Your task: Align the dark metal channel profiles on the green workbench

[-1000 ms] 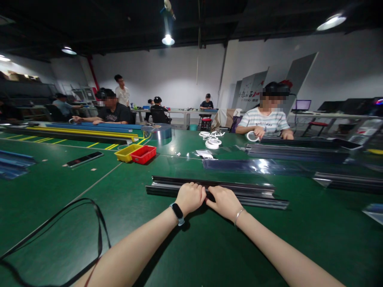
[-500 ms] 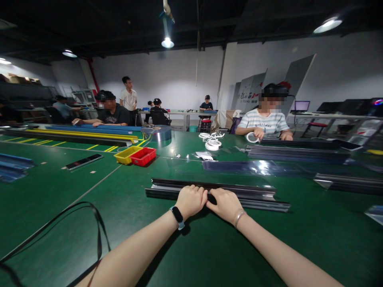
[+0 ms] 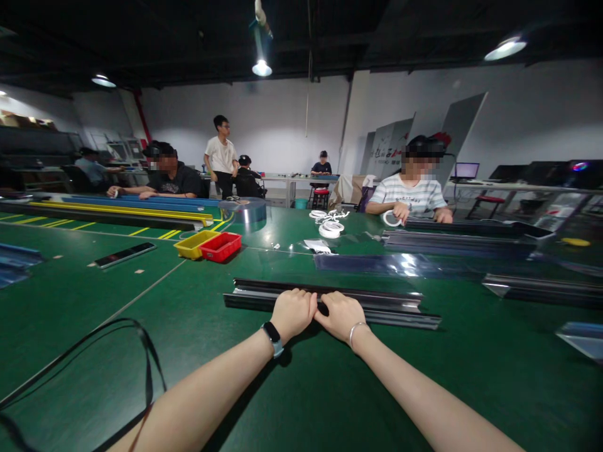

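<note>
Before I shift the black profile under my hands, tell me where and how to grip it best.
The black profile is probably best gripped near both ends, left hand at the left, right hand at the right, coming down from the near side. It lies flat, long and narrow, with edges along both long sides; the hands sit together at its middle, both ends unheld.

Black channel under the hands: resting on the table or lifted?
Resting on the table: no gap shows beneath the black channel at either end.
</note>
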`<state>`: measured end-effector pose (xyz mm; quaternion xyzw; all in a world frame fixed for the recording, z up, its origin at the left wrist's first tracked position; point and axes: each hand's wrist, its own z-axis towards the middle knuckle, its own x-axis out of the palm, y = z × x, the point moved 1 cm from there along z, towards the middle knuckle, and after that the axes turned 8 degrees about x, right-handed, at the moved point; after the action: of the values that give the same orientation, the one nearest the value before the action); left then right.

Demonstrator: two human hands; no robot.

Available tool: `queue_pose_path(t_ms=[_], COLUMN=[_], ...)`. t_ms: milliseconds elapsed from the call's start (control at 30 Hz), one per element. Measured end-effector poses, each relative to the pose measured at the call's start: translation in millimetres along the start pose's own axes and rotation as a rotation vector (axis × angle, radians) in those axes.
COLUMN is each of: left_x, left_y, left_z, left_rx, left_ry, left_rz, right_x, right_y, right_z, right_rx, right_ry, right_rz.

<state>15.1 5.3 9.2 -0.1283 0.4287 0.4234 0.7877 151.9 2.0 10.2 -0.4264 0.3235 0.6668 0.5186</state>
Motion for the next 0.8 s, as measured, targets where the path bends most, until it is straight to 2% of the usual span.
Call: queue_pose_path(t_ms=[300, 533, 800], left_x=[-2.0, -0.3, -0.2], left_y=[-0.5, -1.2, -1.1], left_z=[-0.7, -2.6, -4.4], left_rx=[-0.027, -0.052, -0.052], left_ry=[-0.003, 0.038, 0.032], left_rz=[-0.022, 0.0, 0.018], right_x=[-0.9, -3.5, -6.2], right_y=[-3.6, -3.4, -10.5], right_z=[-2.6, -5.2, -8.4], right_rx=[-0.008, -0.016, -0.039], right_ry=[-0.075, -0.036, -0.034], right_rz=[0.091, 0.026, 0.024])
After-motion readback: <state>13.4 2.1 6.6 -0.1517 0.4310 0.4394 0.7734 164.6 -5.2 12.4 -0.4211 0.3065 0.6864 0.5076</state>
